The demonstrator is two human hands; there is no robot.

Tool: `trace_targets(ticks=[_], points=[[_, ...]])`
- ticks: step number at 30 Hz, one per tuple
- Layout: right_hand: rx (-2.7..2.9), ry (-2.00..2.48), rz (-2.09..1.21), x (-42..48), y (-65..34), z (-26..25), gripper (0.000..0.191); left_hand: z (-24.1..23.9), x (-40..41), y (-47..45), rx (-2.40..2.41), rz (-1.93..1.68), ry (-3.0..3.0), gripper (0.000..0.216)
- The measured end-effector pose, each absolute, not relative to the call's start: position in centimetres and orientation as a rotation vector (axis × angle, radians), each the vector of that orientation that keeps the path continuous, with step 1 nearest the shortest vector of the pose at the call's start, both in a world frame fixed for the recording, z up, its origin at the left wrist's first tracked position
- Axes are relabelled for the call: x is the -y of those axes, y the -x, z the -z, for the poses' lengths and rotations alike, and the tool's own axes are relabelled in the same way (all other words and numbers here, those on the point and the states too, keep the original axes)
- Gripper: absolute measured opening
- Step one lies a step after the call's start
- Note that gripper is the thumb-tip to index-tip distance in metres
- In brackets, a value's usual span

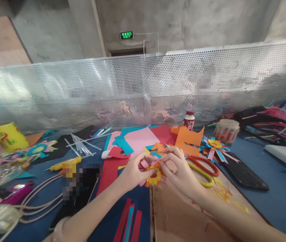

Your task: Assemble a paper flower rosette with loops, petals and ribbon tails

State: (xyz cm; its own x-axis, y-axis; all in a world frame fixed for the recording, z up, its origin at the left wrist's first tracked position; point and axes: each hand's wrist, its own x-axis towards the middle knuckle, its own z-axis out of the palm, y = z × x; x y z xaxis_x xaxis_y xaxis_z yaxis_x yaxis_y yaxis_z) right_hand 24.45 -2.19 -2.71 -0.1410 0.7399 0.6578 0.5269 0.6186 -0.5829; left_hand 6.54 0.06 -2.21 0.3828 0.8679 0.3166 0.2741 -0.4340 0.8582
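Observation:
A paper flower (154, 177) with a yellow fringed ring and pink and orange petals is held up between my two hands, over the seam of the wooden board (180, 215). My left hand (136, 171) pinches its left side, thumb on the yellow ring. On the flower's right, my right hand (177, 168) has bent fingers close together at the orange petals; what exactly the fingertips hold is partly hidden. Just right of this hand lie scissors with red handles (206, 165) and scissors with yellow handles (203, 181). Red and blue paper strips (130, 218) lie below my left hand.
Coloured paper sheets (143, 139) spread behind my hands. Clear glue sticks (81, 145), a yellow-handled tool (66, 163) and looped cables (39, 198) are at left. A finished-looking paper flower (215, 144), a black phone (245, 171), a bottle (189, 120) and a jar (226, 130) stand or lie at right.

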Motion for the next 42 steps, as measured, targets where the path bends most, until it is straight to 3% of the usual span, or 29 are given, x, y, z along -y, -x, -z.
trace_targets(ticks=[20,24,42], points=[[1.765,1.08,-0.379,2.18,-24.64,2.64,0.011,2.39,-0.17,-6.43,-0.931,-0.986,-1.784,0.033],[1.737,1.098,-0.432,2.02,-24.66,2.73,0.003,2.4,-0.11,-6.48,-0.898,-0.985,-1.739,0.038],[1.664,1.09,-0.791,1.35,-25.38,2.13,0.012,2.1,0.18,-6.59,-1.026,-0.963,-1.751,0.041]])
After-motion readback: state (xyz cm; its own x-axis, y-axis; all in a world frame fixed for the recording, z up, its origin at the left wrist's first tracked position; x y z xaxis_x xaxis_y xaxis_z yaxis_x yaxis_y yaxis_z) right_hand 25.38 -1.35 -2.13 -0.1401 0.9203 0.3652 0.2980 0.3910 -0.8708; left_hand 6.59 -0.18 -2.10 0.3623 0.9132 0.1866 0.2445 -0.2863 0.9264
